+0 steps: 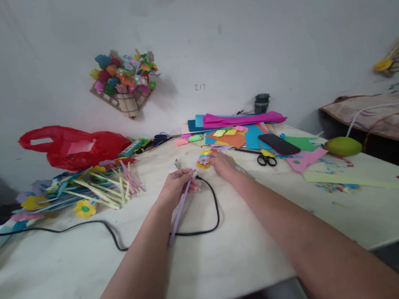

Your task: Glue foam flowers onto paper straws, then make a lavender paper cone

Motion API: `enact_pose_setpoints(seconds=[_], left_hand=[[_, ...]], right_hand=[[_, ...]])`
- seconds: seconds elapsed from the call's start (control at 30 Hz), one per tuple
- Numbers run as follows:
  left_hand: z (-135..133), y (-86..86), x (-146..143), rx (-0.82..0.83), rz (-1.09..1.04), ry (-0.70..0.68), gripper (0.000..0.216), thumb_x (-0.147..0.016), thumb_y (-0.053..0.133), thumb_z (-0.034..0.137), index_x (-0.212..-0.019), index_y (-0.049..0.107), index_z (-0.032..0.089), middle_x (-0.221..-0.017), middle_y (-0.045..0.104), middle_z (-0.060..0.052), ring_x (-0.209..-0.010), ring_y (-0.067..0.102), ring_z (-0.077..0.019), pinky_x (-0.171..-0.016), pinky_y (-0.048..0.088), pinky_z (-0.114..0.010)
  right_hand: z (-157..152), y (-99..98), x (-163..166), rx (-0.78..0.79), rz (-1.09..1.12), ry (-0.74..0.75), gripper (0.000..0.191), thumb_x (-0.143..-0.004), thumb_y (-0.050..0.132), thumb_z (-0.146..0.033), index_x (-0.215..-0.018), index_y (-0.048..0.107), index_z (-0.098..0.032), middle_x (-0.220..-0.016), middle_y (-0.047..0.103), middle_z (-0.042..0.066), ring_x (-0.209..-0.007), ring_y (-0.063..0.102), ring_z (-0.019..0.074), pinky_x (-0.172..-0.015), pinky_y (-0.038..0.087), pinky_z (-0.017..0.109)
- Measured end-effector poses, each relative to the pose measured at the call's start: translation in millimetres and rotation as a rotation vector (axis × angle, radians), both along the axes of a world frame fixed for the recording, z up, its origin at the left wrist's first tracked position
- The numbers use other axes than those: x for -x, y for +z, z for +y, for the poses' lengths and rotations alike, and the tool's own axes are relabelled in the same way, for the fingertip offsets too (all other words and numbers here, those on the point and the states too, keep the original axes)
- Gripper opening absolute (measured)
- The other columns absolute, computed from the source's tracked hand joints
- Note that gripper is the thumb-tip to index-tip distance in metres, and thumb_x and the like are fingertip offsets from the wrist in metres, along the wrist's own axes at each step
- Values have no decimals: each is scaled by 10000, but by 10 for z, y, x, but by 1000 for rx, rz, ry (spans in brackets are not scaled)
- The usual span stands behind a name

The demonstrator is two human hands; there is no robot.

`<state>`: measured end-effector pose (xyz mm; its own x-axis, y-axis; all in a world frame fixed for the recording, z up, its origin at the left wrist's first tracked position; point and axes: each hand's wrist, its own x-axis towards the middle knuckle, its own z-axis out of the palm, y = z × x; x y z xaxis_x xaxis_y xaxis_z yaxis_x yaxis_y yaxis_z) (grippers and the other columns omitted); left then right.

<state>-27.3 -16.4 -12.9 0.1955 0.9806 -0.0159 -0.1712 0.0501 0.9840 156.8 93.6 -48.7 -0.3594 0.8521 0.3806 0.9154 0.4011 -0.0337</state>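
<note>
My left hand [178, 185] is closed, pinching a thin lilac paper stem [178, 217] that slants down toward me. Just behind those fingers is a white tool [177, 164] with a narrow tip, mostly hidden; a black cord [215, 202] curves away from beside it. My right hand [223, 164] reaches to a small group of foam flowers [204, 159], yellow and pink, with its fingertips at their right side. Those fingers are blurred and partly hidden, so whether they grip a flower does not show.
Finished flowers with paper stems [107, 183] and a red plastic bag [75, 145] occupy the left. Toward the back right lie coloured foam sheets [240, 119], a phone [279, 143], black-handled scissors [266, 160] and paper scraps [336, 188]. A yellow-green oval object [343, 146] rests near the right edge.
</note>
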Motion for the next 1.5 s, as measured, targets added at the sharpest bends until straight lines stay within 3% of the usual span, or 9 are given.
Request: enact_pose_setpoints(seconds=[0.37,0.8,0.93,1.07,1.2,1.33,1.5], left_hand=[[-5,-20,-19,38,-34,8,183,-707,645,216,-776,494,140,-599,650,-65,-445,598,-143,-411,434,-202],[0,-36,-28,77,-69,-7,148,-745,598,161,-872,545,108,-675,674,-103,-534,643,-160,-460,480,-203],[2,-40,-34,80,-71,-3,151,-724,614,144,-849,536,112,-671,674,-110,-538,648,-177,-450,477,-206],[-8,-27,-47,105,-77,16,133,-735,593,131,-850,526,113,-670,676,-114,-526,647,-185,-439,476,-216],[-31,-1,-66,92,-85,19,128,-723,610,122,-826,535,106,-701,681,-124,-539,650,-177,-452,480,-208],[-48,8,-82,83,-93,-4,142,-723,616,116,-848,551,96,-744,683,-127,-553,652,-166,-451,476,-192],[-41,-9,-89,86,-96,-16,191,-739,597,108,-925,564,84,-781,685,-134,-588,661,-178,-485,498,-210]], right_hand=[[-98,44,13,-39,147,22,313,-879,400,-201,-1057,656,-229,-1206,583,51,-1118,502,194,-924,397,321],[-158,82,-35,-16,358,-62,261,-807,474,-241,-956,688,-264,-1033,676,-2,-963,600,163,-811,454,269],[-79,30,-55,-34,637,-55,202,-762,516,-258,-840,695,-205,-861,704,38,-796,639,168,-748,484,280],[-65,68,-10,138,1152,-31,158,-705,521,-218,-776,649,-158,-561,628,-7,-513,615,151,-545,515,279],[-181,209,54,267,1553,40,39,-643,585,-166,-680,580,-175,-539,601,-34,-516,633,149,-503,529,264],[-339,310,64,327,1682,116,77,-609,618,-145,-664,571,-172,-546,623,-33,-583,657,153,-585,550,276],[-474,285,76,371,1673,272,190,-561,698,-225,-724,630,-156,-648,673,-6,-666,661,153,-674,541,289]])
